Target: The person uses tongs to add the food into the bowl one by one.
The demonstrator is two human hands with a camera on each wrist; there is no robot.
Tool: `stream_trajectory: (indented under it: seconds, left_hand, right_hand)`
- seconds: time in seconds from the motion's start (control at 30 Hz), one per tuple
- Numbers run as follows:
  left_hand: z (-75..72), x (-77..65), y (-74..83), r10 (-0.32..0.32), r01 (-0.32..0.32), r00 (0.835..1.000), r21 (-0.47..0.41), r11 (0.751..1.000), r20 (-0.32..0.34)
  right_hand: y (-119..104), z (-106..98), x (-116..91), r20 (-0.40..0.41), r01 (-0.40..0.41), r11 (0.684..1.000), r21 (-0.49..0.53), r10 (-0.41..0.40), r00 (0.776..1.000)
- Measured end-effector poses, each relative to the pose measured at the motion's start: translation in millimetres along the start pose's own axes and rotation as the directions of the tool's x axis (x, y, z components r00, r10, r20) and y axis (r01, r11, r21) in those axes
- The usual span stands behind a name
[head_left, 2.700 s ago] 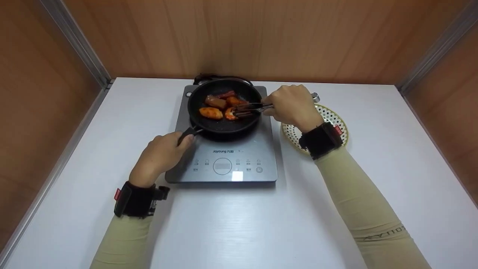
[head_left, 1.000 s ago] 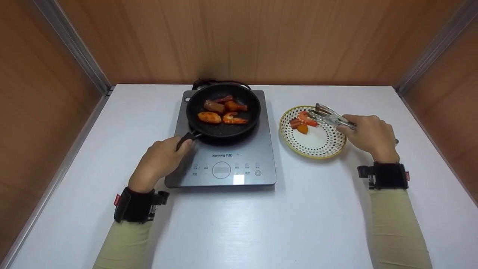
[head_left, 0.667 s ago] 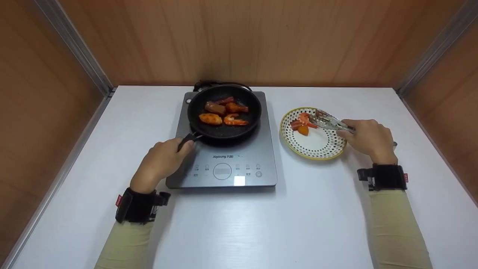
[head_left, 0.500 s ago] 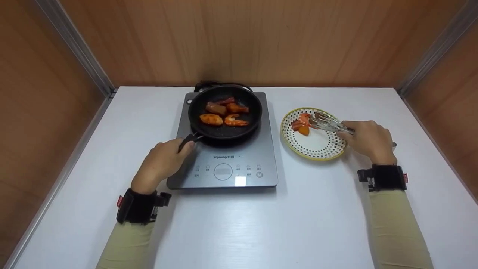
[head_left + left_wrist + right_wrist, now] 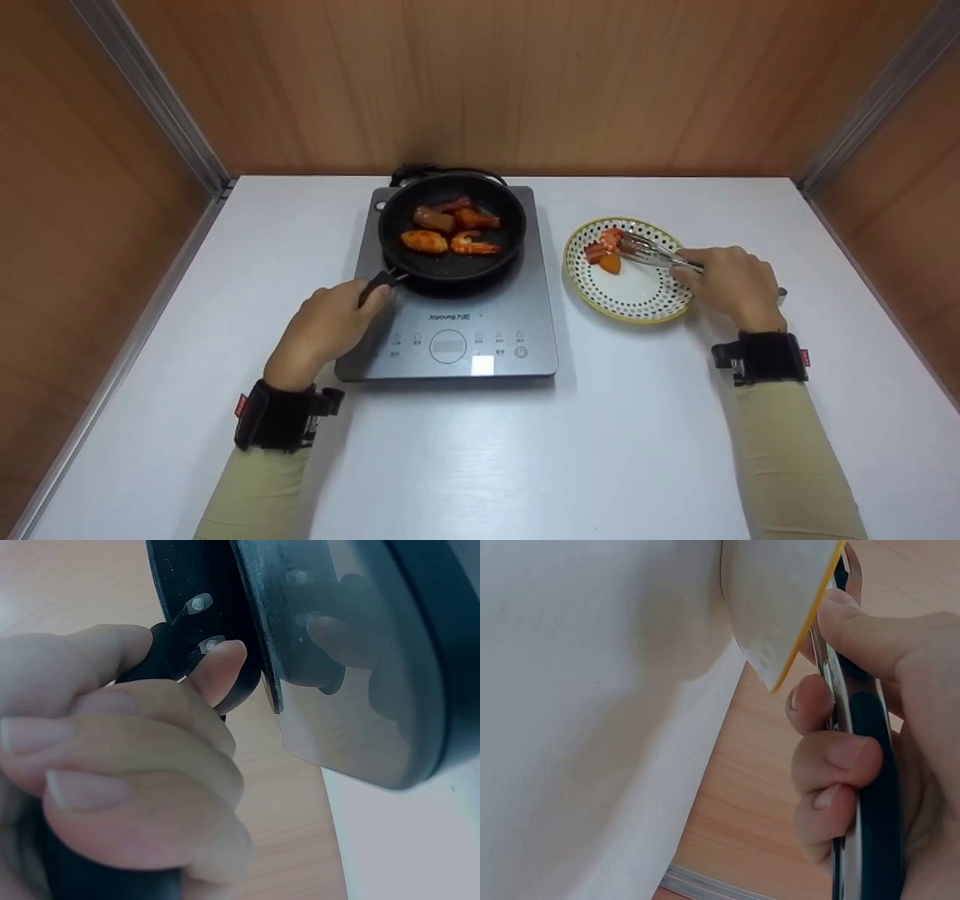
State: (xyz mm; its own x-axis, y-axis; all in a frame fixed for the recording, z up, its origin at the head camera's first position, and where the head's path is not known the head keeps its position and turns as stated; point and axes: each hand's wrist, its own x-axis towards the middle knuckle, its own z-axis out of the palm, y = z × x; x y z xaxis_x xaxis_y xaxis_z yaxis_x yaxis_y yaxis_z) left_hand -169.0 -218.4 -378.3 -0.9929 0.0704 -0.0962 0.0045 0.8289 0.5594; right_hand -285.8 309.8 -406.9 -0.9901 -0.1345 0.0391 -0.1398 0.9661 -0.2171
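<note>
My left hand (image 5: 330, 322) grips the black handle (image 5: 375, 284) of a frying pan (image 5: 450, 268); in the left wrist view its fingers (image 5: 135, 742) wrap that handle. Inside the pan lie a shrimp (image 5: 474, 244), a browned oval piece (image 5: 424, 241), a drumstick-like piece (image 5: 477, 218) and reddish meat (image 5: 433, 219). My right hand (image 5: 731, 285) holds metal tongs (image 5: 649, 251) with dark grips (image 5: 874, 780). The tongs' tips are right at a shrimp (image 5: 612, 238) on the dotted plate (image 5: 637, 309). Beside that shrimp are a bacon-like piece (image 5: 595, 253) and an orange piece (image 5: 610, 263).
Under the pan is a grey induction cooker (image 5: 495, 322) with a touch panel, a black cable (image 5: 412, 172) behind it. Both stand with the plate on a white table (image 5: 480, 450). Wooden panels (image 5: 495, 82) enclose the back and sides.
The right hand has gone from the pan to the plate on the right with the tongs, whose arms have since drawn together at the plate's shrimp. The left hand keeps its hold.
</note>
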Motion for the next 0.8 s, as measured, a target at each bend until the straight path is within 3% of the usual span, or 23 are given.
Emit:
stream_trajectory:
  seconds: [0.23,0.8]
  left_hand:
    - [0.0,-0.2,0.2,0.009,-0.009,1.0,0.026,1.0,-0.009]
    - [0.0,1.1,-0.6,-0.01,0.01,1.0,0.011,1.0,-0.003]
  right_hand:
    - [2.6,1.3,0.5,-0.024,0.035,0.999,0.001,-0.035,0.999]
    - [5.5,-4.3,-2.0,-0.019,0.005,1.0,-0.002,-0.005,1.0]
